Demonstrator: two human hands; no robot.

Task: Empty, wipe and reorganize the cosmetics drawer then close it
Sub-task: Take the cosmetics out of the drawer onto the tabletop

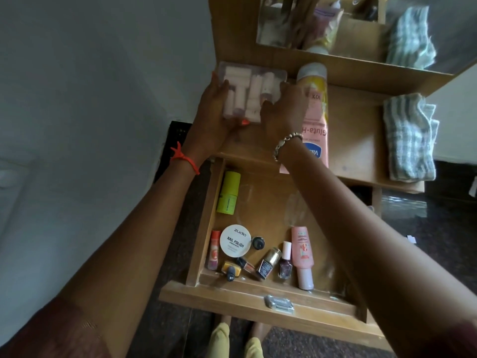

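Note:
The wooden drawer (pixel 204 228) stands pulled open below the dresser top. Both hands hold a clear plastic case (pixel 251 73) of pale tubes on the dresser top: my left hand (pixel 215 112) grips its left side, my right hand (pixel 282 112) its right side. Inside the drawer lie a lime-green tube (pixel 228 192), a round white nail polish remover tub (pixel 235 240), a red-capped tube (pixel 214 250), a pink tube (pixel 302 257) and several small nail polish bottles (pixel 285 262).
A pink and yellow lotion bottle (pixel 316 112) lies on the dresser top (pixel 356 140) beside my right hand. A folded striped cloth (pixel 407 138) sits at the right end. A mirror (pixel 361 27) rises behind. A wall is at the left.

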